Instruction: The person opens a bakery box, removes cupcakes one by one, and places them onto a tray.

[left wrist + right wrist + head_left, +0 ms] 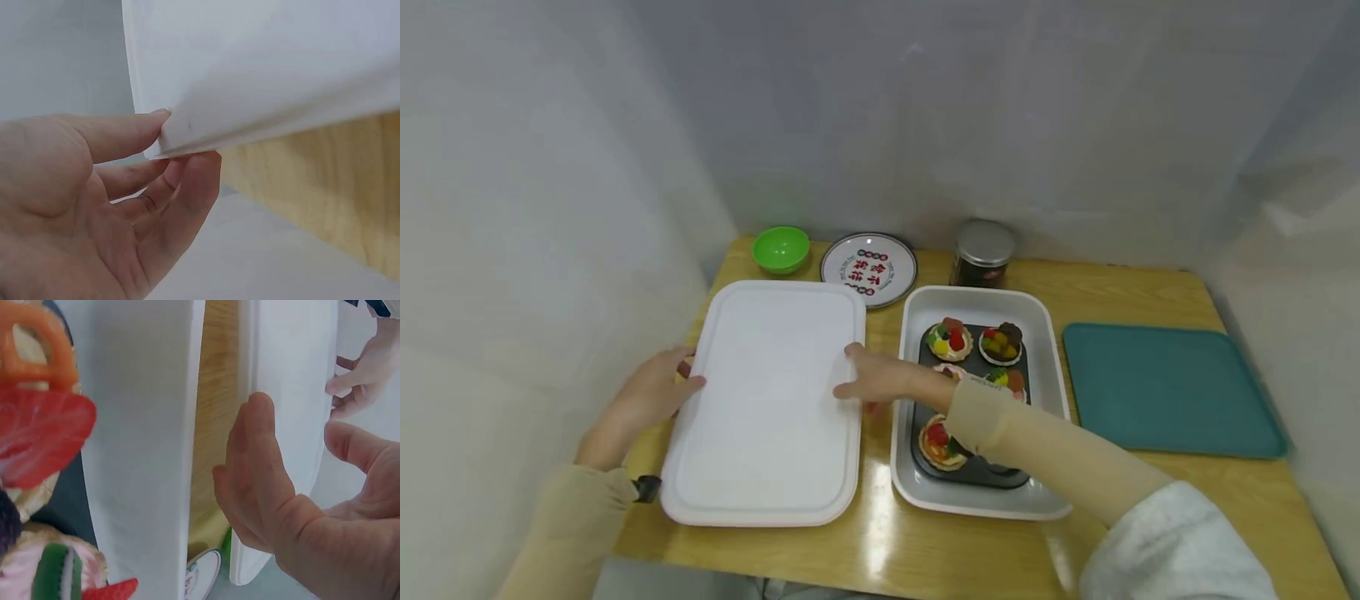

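The left hand (649, 387) pinches the left edge of a white, round-cornered rectangular plastic lid (767, 408); the right hand (880, 375), fingers spread, is at its right edge, contact uncertain. The lid lies over the left part of the wooden table (985, 554), beside a white, deep rectangular container (1043, 350). Probably light, stiff and slippery; best gripped by both long rims.

Through my remote cameras I read the lid (767, 408) and tub (1042, 358) as smooth plastic with a soft sheen. Bowl (781, 250): glossy plastic. Plate (898, 268): smooth, glossy. Jar top (985, 242): dull metal. Tray (1172, 387): matt plastic. Table (880, 542): polished wood grain, reflecting light. Backdrop (925, 133): creased, matt, its material unclear to me.
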Action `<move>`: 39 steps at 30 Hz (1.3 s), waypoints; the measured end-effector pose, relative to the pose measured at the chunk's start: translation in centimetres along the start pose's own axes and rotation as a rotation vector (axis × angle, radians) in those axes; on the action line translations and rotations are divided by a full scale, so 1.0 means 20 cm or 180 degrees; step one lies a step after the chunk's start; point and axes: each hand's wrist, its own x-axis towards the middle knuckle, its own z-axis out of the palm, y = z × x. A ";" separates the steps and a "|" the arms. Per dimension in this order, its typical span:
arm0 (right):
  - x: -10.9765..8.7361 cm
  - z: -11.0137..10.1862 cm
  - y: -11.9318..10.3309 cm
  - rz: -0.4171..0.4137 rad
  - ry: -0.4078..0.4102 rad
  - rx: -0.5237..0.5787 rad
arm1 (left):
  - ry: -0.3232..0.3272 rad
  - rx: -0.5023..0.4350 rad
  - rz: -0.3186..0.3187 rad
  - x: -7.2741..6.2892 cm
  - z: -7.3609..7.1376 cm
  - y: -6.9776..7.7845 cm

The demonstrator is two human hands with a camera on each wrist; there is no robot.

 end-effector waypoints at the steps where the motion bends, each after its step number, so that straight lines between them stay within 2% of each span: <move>1: 0.00 0.01 0.00 0.0056 -0.0079 0.0039 | -0.0027 0.0011 -0.0021 0.00 0.01 -0.01; 5: 0.02 0.03 0.01 0.0217 -0.0331 0.0169 | -0.0109 0.0071 -0.0079 -0.01 0.05 -0.02; 12: 0.03 0.05 0.02 0.0318 -0.0542 0.0260 | -0.0096 0.0263 -0.0168 0.02 0.11 -0.06; 18: 0.06 0.04 0.00 0.0433 -0.0762 0.0335 | -0.0115 0.0273 -0.0269 0.02 0.14 -0.08; 23: 0.08 0.04 -0.01 0.0463 -0.0837 0.0424 | -0.0108 0.0275 -0.0328 0.03 0.15 -0.09; 31: 0.13 0.06 -0.03 0.0518 -0.0900 0.0393 | -0.0206 0.0186 -0.0616 0.04 0.17 -0.09; 39: 0.16 0.09 -0.01 0.0542 -0.0907 0.0404 | -0.0158 0.0151 -0.0707 0.06 0.21 -0.13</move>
